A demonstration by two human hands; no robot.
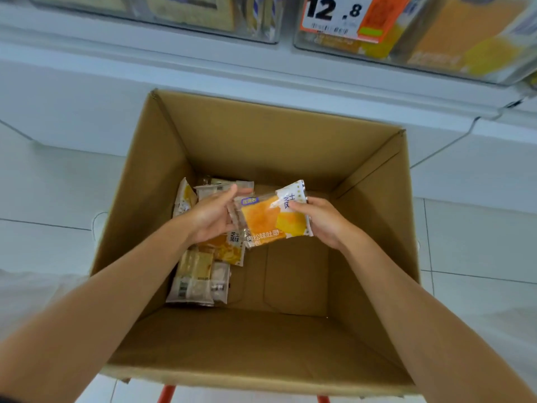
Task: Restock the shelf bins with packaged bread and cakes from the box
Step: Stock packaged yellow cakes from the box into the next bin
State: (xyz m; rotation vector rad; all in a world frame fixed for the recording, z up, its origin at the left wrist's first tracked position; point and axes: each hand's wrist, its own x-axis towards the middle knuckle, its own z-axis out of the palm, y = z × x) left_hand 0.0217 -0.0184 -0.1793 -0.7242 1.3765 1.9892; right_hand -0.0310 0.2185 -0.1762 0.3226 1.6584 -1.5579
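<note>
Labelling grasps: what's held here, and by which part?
The orange bread packet: the right hand pinches its right edge near the top corner; the left hand is at its left end, but whether it grips cannot be told.
</note>
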